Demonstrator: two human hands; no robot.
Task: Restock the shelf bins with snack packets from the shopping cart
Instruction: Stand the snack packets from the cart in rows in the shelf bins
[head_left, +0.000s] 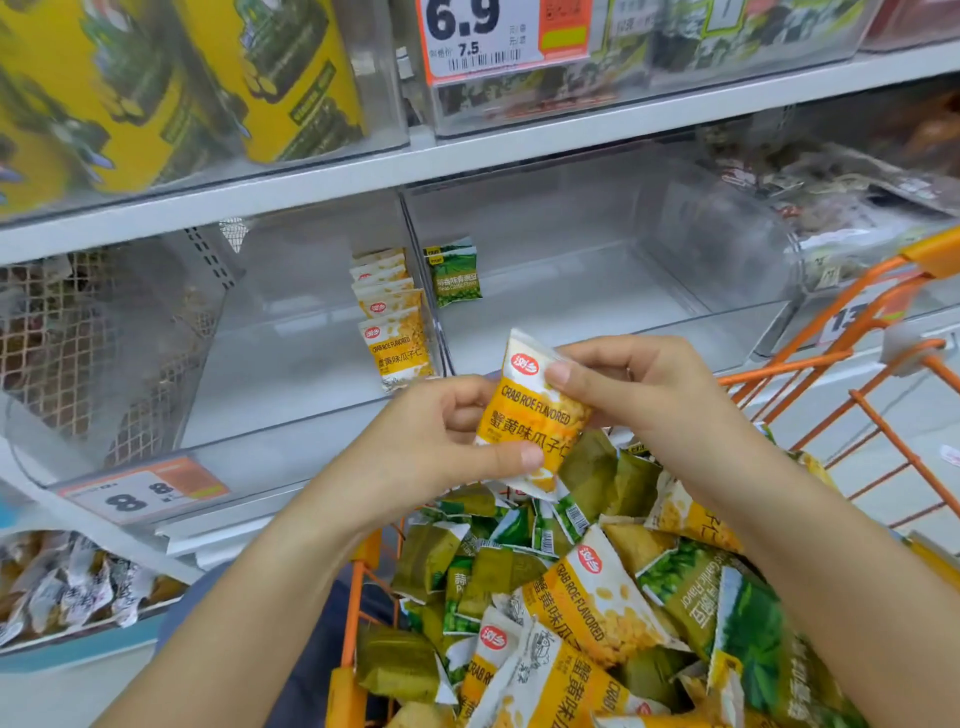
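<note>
Both hands hold one yellow crab roe packet (530, 415) above the orange shopping cart (857, 374): the left hand (441, 441) pinches its lower edge with thumb and curled fingers, and the right hand (639, 384) pinches its upper right side. The cart below is full of yellow and green snack packets (597, 597). In the clear left bin (311, 364) a row of yellow packets (395, 322) stands against the divider, and one green packet (454, 273) stands in the right bin (597, 291).

Bright, even store light with soft shadows; wide-angle bending and blur toward the edges (centre sharp).
</note>
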